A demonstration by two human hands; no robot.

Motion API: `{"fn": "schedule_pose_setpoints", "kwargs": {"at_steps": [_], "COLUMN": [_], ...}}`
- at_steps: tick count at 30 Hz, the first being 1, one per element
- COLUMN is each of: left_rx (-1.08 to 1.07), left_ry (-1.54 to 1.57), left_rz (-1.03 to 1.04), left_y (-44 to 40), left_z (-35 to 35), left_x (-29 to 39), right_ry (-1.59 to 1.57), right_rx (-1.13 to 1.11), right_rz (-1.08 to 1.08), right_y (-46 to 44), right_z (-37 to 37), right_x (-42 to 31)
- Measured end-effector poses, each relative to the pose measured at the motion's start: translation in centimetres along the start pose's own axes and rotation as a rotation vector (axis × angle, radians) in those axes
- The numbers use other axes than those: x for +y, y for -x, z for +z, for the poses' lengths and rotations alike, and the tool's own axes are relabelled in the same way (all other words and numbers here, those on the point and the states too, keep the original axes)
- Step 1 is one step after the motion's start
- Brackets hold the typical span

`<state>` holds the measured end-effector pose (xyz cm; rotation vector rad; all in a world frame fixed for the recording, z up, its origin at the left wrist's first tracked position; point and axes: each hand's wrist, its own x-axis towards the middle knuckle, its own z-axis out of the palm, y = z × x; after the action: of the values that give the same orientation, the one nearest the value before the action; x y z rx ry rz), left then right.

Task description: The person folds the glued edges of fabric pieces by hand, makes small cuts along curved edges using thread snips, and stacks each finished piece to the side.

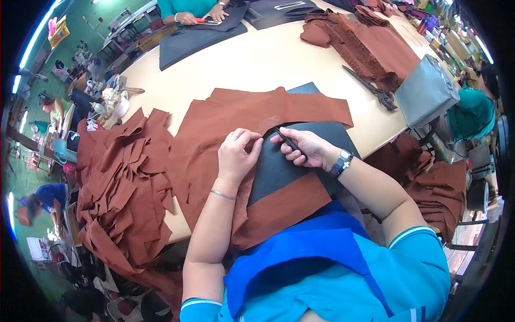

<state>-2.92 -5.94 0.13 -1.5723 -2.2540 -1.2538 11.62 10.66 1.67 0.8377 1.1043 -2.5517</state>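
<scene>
A large brown sheet point(214, 121) lies over a dark board point(289, 161) on the table before me. My left hand point(240, 153) pinches the sheet's edge near the middle, thumb and forefinger together. Close to its right, my right hand point(306, 146) is wrapped round a dark, slim tool point(288, 140), whose tip meets the sheet's edge beside my left fingertips. What kind of tool it is I cannot tell. A separate brown strip point(287, 206) crosses the board nearer to my body.
Brown scraps point(123, 182) are heaped on the left. Large scissors point(370, 88) lie at the right, by a grey box point(427, 91). Across the table point(214, 61), a co-worker's hands point(188, 19) work on dark sheets. More brown pieces point(437, 188) hang at the right.
</scene>
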Motion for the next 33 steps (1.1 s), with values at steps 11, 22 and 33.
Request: {"fn": "schedule_pose_setpoints", "kwargs": {"at_steps": [11, 22, 33], "left_rx": [0.061, 0.076, 0.051], "left_ry": [0.040, 0.056, 0.051], "left_rz": [0.033, 0.021, 0.019], "left_y": [-0.1, -0.1, -0.1], "left_z": [0.0, 0.1, -0.1], "left_x": [-0.2, -0.4, -0.2], "right_ry": [-0.120, -0.104, -0.100], "right_rx": [0.034, 0.074, 0.020], "right_rz": [-0.012, -0.015, -0.043], "right_y": [-2.0, -1.6, -1.6], "right_z": [0.2, 1.2, 1.4], "right_x": [-0.4, -0.3, 0.0]}}
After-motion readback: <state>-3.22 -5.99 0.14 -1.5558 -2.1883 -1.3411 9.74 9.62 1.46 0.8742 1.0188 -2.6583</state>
